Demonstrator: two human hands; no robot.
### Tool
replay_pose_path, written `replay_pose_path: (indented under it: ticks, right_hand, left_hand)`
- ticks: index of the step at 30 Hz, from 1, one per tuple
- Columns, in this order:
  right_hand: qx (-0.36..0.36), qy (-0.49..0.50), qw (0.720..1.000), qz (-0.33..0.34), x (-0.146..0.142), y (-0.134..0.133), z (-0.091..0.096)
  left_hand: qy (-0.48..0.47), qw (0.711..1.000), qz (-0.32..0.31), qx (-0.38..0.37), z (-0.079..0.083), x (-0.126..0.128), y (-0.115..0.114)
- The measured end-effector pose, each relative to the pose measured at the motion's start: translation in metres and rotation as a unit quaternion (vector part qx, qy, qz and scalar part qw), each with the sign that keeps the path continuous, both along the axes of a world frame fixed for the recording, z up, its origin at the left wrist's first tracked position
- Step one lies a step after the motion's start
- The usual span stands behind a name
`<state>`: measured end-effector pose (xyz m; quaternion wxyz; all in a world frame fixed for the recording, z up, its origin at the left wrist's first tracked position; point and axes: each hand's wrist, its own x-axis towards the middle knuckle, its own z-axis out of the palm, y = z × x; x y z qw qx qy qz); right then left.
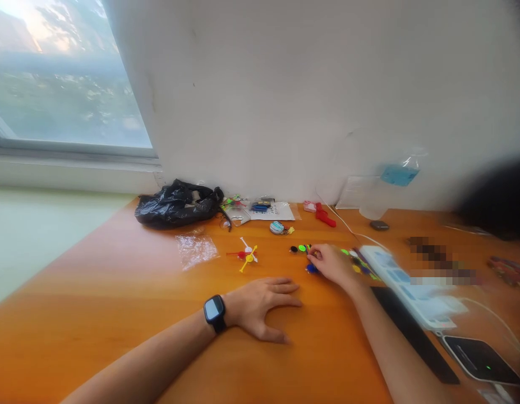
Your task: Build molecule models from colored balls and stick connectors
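My left hand, with a black watch on its wrist, lies on the wooden table with fingers spread and nothing in them. My right hand is closed in a pinch over small coloured plastic pieces; what it grips, if anything, is hidden by the fingers. Close by its fingertips are a blue piece, a green round piece and a black one. Beyond my left hand, white, red and yellow arrow-shaped pieces lie crossed together.
Several more coloured pieces lie beside a white power strip. At the back are a black plastic bag, a paper sheet and a red item. A clear bag lies left; a phone-like device sits front right.
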<state>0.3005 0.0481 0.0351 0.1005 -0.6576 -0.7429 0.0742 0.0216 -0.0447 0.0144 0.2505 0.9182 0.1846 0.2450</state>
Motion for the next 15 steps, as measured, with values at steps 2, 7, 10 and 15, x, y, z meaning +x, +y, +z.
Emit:
replay_pose_path:
  ticks: [2, 7, 10, 15]
  right_hand:
    - [0.006, 0.003, 1.000, -0.002, -0.001, 0.000, 0.001]
    - [0.031, 0.018, 0.999, -0.007, -0.002, -0.002, 0.006]
    - [0.053, 0.037, 0.998, 0.004, -0.005, -0.006, 0.009]
    - [0.097, 0.067, 0.993, 0.019, -0.008, -0.010, 0.012]
  left_hand:
    - [0.004, 1.000, 0.009, 0.005, -0.001, 0.000, 0.001]
    - [0.004, 1.000, 0.022, -0.010, 0.000, 0.002, 0.004]
    - [-0.033, 0.999, 0.020, -0.029, -0.001, 0.001, 0.006]
    - [-0.072, 0.995, 0.030, -0.056, -0.009, 0.002, 0.011]
